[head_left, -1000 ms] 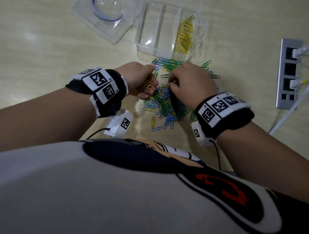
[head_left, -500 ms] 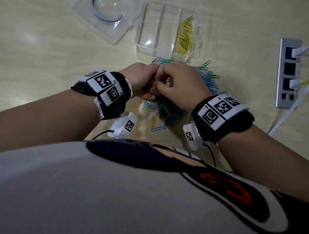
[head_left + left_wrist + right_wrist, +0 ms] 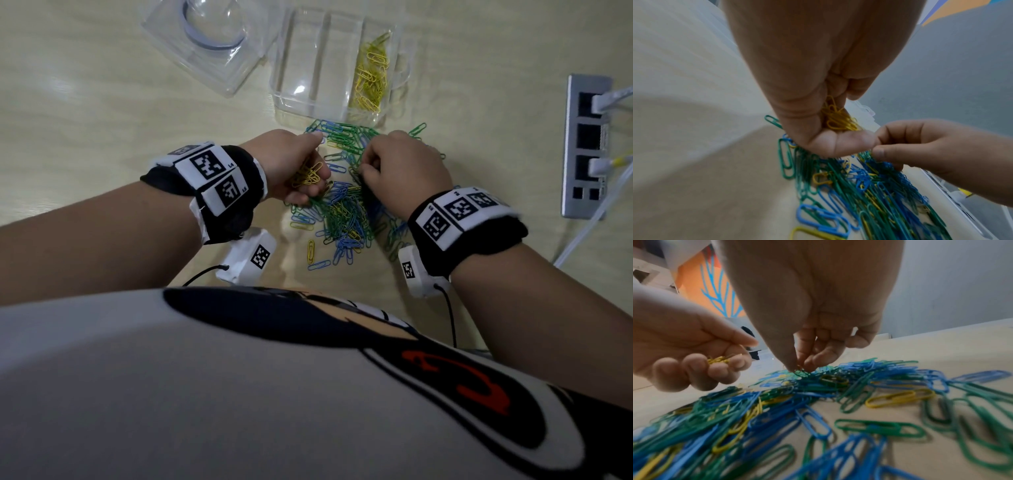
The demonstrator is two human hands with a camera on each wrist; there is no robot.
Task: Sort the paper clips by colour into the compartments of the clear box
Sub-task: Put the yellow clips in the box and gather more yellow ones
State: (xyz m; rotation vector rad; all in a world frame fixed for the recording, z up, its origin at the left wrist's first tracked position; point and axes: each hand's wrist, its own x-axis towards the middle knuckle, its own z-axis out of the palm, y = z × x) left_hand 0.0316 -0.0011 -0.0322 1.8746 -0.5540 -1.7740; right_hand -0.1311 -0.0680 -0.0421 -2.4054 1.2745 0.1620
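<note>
The right hand [image 3: 406, 174] has its fingers [image 3: 819, 359] bunched and pointing down, thumb and fingertips meeting on a green clip at the top of the loose pile of paper clips [image 3: 346, 209]; whether that clip is actually gripped or only touched I cannot tell. Just beside it, the left hand [image 3: 291, 164] curls its fingers [image 3: 715, 369] round a bundle of yellow clips [image 3: 308, 173], which poke out between palm and fingertips, its thumb resting near the right hand's knuckles.

The pile lies on the tabletop [image 3: 102, 102] under and between both hands: green, blue and yellow clips tangled together, too many to count, with a single yellow clip [image 3: 311, 251] and a single blue clip [image 3: 319, 264] lying apart at the near edge. Nothing stands between the pile and the clear box [image 3: 308, 102], which sits just beyond it. The box shows three compartments; the right one holds a heap of yellow clips [image 3: 371, 78] and the other two hold none. To its left lies one clear lid [image 3: 205, 44] with a domed middle, its corner close to the box.

Each wrist wears one black band with white coded tags and a small white camera unit underneath. At the right edge of the tabletop is one grey power strip [image 3: 585, 144] with two white plugs in it. The tabletop is pale wood grain. The wrist views show a grey wall and an orange panel with a blue branching pattern [image 3: 715, 288].
</note>
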